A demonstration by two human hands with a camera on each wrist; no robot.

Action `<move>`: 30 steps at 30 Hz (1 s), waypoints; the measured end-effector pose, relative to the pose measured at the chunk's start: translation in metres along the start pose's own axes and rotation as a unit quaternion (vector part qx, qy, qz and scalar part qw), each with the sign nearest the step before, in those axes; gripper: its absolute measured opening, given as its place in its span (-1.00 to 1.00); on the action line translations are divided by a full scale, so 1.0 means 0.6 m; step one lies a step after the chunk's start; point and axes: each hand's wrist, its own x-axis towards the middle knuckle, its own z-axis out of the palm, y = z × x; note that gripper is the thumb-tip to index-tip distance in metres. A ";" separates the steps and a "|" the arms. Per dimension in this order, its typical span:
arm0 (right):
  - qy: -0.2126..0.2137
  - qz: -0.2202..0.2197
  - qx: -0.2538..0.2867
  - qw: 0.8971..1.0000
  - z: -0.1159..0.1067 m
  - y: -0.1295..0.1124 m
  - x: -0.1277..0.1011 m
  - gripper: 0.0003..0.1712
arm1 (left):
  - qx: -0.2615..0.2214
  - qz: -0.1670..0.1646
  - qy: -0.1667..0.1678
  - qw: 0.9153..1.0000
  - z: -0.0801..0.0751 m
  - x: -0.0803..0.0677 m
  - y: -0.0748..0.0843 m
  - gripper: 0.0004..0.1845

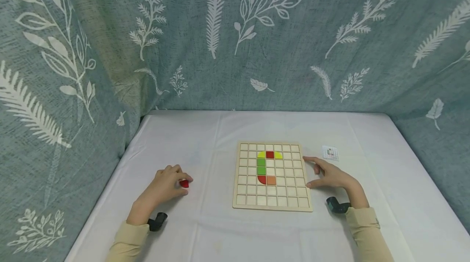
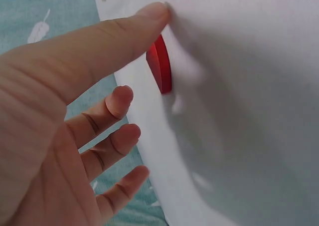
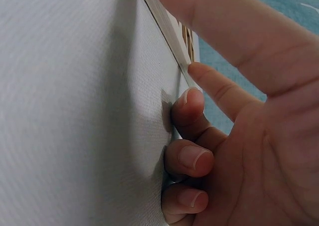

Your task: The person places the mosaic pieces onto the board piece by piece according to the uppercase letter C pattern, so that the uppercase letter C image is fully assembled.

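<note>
My left hand (image 1: 167, 184) is at the left of the white table, its thumb and index finger pinching a red tile (image 1: 185, 183). In the left wrist view the red tile (image 2: 160, 66) shows a curved outer edge, partly hidden behind the thumb; the other fingers are loosely bent. A square wooden grid board (image 1: 245, 201) lies near the middle. On it sit two yellow tiles, two green tiles, an orange tile (image 1: 271, 180), a red square and a curved red tile (image 1: 262, 180). The right hand (image 1: 332, 175) rests thumb and index fingertip at the board's right edge, its other fingers curled in.
A small card (image 1: 330, 153) with a printed grid pattern lies right of the board. Black cameras (image 1: 158, 221) are strapped to both wrists. A blue-green leaf-patterned curtain (image 1: 227, 82) hangs behind and beside the white-covered table (image 1: 216, 233).
</note>
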 end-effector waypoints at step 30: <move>-0.003 -0.001 -0.003 1.000 -0.001 0.003 0.001 0.06 | 0.007 -0.001 0.044 0.999 0.001 -0.001 -0.017 -0.79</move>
